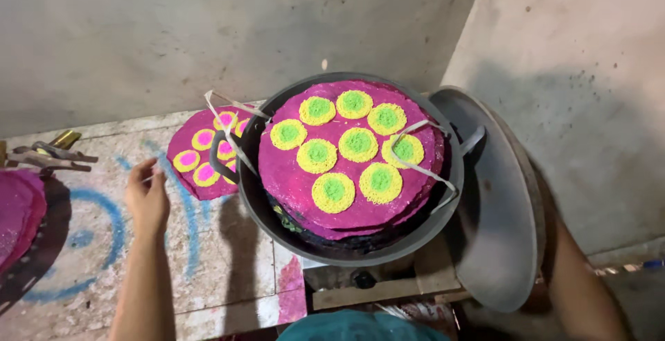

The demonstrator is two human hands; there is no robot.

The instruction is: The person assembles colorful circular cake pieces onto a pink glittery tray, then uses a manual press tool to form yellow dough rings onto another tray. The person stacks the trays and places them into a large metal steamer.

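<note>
A stack of magenta discs (pixel 350 168), each dotted with yellow rings with green centres, is seen resting inside a dark round pot (pixel 277 227) at the middle of the view, with pale straps (pixel 415 164) running up over the stack's edges. A grey metal lid (pixel 495 223) is held tilted just right of the pot; the right hand itself is hidden behind it, so its grip cannot be told, and only the forearm is shown. The left hand (pixel 147 199) is raised over the tiled counter (pixel 228 258), fingers loosely open and grasping nothing, near a second magenta disc (pixel 201 154) lying flat beside the pot. Blue paint marks (pixel 111 223) are spread over the counter, and metal tools (pixel 48 154) are laid at its far left edge.
</note>
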